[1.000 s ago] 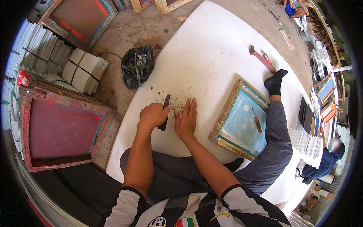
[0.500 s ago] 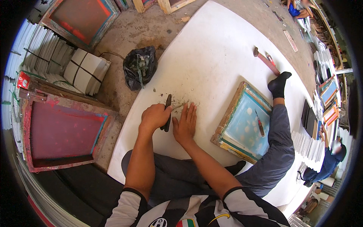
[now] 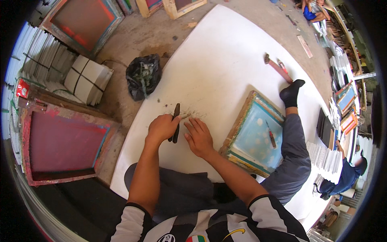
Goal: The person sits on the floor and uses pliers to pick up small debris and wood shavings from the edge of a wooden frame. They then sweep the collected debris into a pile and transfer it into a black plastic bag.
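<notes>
Left hand [image 3: 163, 130] closed round pliers [image 3: 176, 131], near board's [image 3: 225, 48] left edge — right hand [image 3: 200, 138] flat, fingers extended, by scraps [image 3: 185, 114]. Board runs on well past both hands — frame [image 3: 253, 139] bounds room at right.

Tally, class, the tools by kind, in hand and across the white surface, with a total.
Dark pliers-like tool, in the left hand: 1
Hammer, on the white surface: 1
Red-handled screwdriver-like tool, on the blue screen: 1
Small red tool beside the hammer, exact kind unclear: 1
Total: 4
</notes>
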